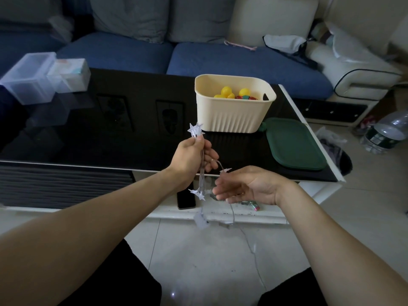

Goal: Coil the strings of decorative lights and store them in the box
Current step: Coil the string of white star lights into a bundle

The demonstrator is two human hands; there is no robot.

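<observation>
My left hand (194, 156) grips a bundle of clear star-shaped string lights (199, 180); stars stick out above the fist and more dangle below it. The wire runs from that hand across to my right hand (240, 185), which is palm-up with loosely curved fingers, the strand passing over them. The rest of the wire (249, 246) trails down to the floor. The cream ribbed box (234, 115) stands on the black glass table (110, 140) beyond my hands, with yellow ball lights (227, 91) and a red and green string inside.
A green lid (294, 143) lies right of the box. Clear plastic containers (39, 76) sit at the table's far left. A phone (186, 199) lies on the lower white shelf. A blue sofa is behind the table. A water bottle (384, 133) lies on the floor, right.
</observation>
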